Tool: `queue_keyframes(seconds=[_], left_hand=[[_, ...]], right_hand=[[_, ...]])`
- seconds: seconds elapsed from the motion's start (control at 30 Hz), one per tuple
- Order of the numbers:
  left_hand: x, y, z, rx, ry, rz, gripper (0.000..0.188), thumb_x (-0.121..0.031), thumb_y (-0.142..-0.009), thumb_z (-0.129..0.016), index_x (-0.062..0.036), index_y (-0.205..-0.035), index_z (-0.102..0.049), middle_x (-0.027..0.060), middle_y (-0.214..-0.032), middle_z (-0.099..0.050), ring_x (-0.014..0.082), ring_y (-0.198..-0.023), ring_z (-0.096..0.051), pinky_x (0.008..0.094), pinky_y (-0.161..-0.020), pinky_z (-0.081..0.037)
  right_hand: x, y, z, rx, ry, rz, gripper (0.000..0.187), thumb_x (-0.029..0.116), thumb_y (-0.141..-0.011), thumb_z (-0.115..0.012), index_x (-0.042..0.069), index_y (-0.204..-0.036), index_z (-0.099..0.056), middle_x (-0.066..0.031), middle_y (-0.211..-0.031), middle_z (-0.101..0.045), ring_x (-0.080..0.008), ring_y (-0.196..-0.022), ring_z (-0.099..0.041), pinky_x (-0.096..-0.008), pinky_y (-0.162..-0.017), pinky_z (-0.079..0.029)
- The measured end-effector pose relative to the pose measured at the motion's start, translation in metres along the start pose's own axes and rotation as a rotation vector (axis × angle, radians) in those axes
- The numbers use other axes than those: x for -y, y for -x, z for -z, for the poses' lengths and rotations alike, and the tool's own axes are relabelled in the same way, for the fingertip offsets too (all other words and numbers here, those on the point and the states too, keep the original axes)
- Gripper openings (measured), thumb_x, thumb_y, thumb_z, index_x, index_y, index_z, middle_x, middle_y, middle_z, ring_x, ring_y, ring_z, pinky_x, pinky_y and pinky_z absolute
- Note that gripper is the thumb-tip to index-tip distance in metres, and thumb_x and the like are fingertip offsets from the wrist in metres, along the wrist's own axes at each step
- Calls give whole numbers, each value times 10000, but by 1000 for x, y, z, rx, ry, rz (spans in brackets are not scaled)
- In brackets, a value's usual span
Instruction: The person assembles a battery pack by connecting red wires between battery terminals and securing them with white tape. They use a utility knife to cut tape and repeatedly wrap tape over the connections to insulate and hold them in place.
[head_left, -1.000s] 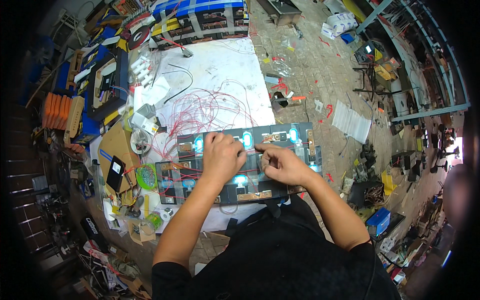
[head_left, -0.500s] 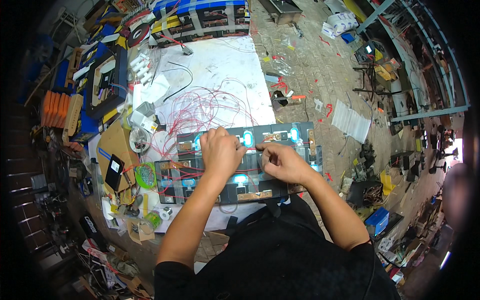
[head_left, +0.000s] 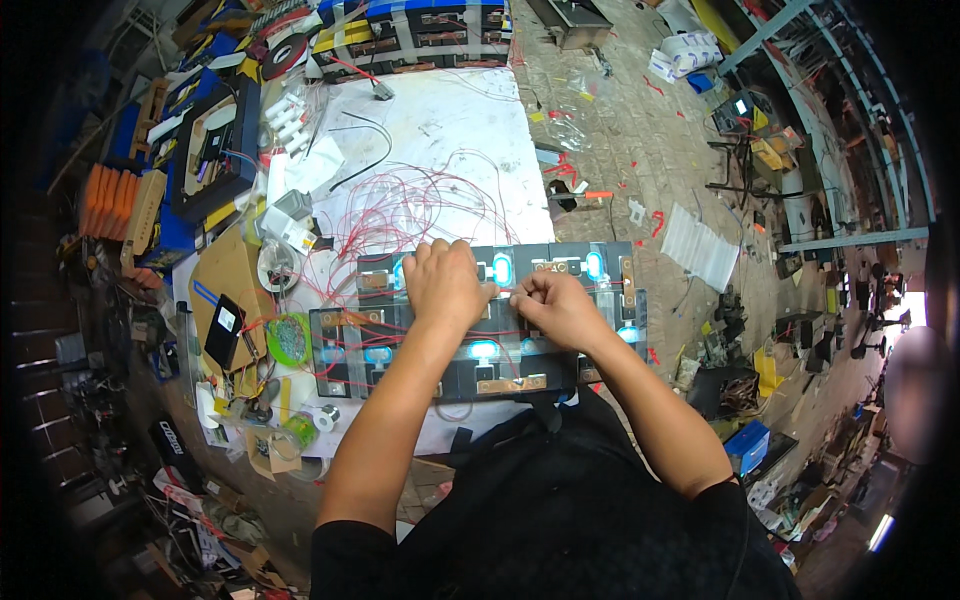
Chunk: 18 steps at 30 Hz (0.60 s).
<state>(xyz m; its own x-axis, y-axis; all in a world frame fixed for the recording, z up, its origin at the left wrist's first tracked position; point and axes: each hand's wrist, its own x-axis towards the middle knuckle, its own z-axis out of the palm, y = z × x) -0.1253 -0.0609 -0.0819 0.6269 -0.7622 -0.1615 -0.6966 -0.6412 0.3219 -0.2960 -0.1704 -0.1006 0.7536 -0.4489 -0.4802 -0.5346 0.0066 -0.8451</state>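
A dark battery pack [head_left: 450,375] with copper connector strips and shiny, light-reflecting vents lies before me, thin red wires [head_left: 440,338] running across it. My left hand [head_left: 446,286] rests over its far half, fingers bent and close together, thumb toward the right hand; whatever lies under them is hidden. Just to the right, my right hand [head_left: 556,312] is closed in a pinch above the pack. A thin red wire appears to run between the two hands into the right fingertips. One copper strip [head_left: 510,384] shows at the near edge.
Loose red wires [head_left: 400,205] tangle on the white table sheet [head_left: 450,120] beyond the pack. Another taped battery stack [head_left: 430,40] stands at the far end. Left are a green bowl [head_left: 289,340] of small parts, a cardboard box [head_left: 228,268] and a solder-like spool [head_left: 326,418].
My right hand's fingers have drawn closer together into a pinch, and the hand has shifted slightly. My left hand stays at nearly the same place on the pack. The whole view has shifted a little.
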Motion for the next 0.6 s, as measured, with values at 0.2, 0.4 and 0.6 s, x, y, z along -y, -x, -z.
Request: queue_keyframes(seconds=[0.2,0.4,0.6], left_hand=[[2,1,-1,4,23,13,408,-382,-673,-988,-124,-851,-727,88,-1020,-714,302,-1081,-621,444,-940,-435],[3,1,-2,7,10,9,407,-380,-674,-989,-126,-863,-733,91,-1036,-719,297,-1085,-624,444,-945,-433],[3,1,1,20,22,10,408,-382,-679,-989,-128,-867,-731,88,-1037,-718,297,-1085,-625,446,-947,-432]], right_hand=[[0,-7,-9,-56,46,-35,212,206,-980,-750,-3,-950,-743,-78,-722,-708,-152,-657,-680,-355,-635,-535],[-6,-11,-18,-188,237,-21,207,232,-908,-803,50,-1005,-781,-164,-793,-742,-327,-740,-741,-448,-719,-580],[2,-5,-24,-247,344,-9,175,238,-906,-800,95,-1002,-768,-148,-829,-765,-356,-793,-756,-479,-733,-587]])
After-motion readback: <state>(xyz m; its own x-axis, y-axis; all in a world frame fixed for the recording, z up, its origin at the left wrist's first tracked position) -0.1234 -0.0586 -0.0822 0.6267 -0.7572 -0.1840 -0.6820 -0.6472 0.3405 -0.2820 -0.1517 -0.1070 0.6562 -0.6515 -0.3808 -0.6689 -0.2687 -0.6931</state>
